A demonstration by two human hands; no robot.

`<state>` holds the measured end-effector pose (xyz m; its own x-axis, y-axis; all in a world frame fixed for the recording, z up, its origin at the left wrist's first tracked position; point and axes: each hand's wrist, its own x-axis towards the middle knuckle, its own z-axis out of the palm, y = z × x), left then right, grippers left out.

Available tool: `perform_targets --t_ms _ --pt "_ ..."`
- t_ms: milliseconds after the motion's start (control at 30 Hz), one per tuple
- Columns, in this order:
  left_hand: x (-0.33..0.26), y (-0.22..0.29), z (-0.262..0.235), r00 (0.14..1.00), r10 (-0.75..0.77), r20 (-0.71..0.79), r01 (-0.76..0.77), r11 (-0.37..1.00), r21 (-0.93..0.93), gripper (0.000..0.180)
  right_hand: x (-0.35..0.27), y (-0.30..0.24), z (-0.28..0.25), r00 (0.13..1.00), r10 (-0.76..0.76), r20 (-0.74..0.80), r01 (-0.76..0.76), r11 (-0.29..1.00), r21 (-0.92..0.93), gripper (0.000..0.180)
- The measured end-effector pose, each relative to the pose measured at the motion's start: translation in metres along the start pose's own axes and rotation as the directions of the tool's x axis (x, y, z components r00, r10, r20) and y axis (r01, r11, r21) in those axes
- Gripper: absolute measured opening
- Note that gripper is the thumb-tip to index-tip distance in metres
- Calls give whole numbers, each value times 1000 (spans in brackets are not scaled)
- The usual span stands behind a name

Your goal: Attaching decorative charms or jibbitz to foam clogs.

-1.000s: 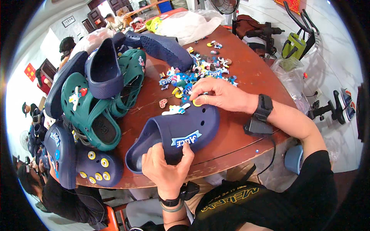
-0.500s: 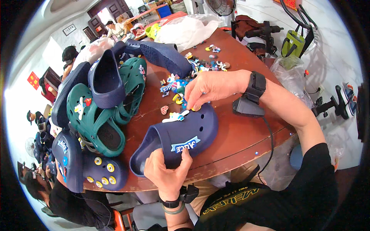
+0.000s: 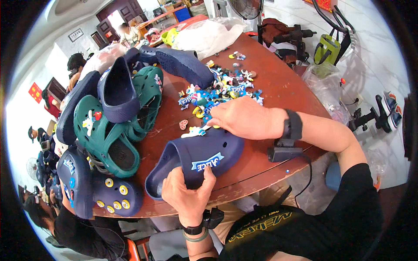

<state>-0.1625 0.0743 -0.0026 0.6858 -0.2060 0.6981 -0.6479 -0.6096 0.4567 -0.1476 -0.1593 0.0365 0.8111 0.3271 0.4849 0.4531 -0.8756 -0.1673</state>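
Note:
A navy clog (image 3: 228, 155) sits at the table's near edge, toe to the right. My left hand (image 3: 185, 193) grips its side at the opening, thumb outside beside a blue banner charm (image 3: 205, 163) and fingers partly hidden within. A white charm (image 3: 194, 132) with blue and yellow bits sits at the clog's far side. Over the toe, my right hand (image 3: 246, 118) is closed, its fingertips touching the white charm's right end. What they pinch, if anything, is hidden. Just beyond lies a heap of small colourful charms (image 3: 202, 98). A pink heart-shaped charm (image 3: 183, 125) lies apart from it.
Green clogs (image 3: 89, 108) and navy clogs (image 3: 119, 93) are piled at the left; one navy clog (image 3: 135, 198) there bears round yellow-and-white charms. White plastic bags (image 3: 213, 35) lie at the far end. A cable (image 3: 310, 178) hangs from my right wrist device. People sit at the left.
My right hand has shifted down and right over the toe, its wrist lowered, uncovering more of the charm heap. My left hand keeps its grip on the clog.

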Motion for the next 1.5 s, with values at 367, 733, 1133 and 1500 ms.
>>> perform_targets --t_ms 367,733,1133,1500 --pt "-1 -2 0 1000 14 -5 -13 1000 16 31 -7 7 1 994 107 -11 -102 971 217 34" --pt "-3 -4 0 999 35 6 -36 995 92 28 9 40 -2 969 -119 217 -54 753 655 25" --pt "-3 -4 4 1000 -16 -27 17 1000 6 32 5 26 7 969 170 177 -245 698 673 18" --pt "-4 -4 5 999 -11 -45 11 1000 -1 31 3 23 10 966 227 127 -253 717 649 21"
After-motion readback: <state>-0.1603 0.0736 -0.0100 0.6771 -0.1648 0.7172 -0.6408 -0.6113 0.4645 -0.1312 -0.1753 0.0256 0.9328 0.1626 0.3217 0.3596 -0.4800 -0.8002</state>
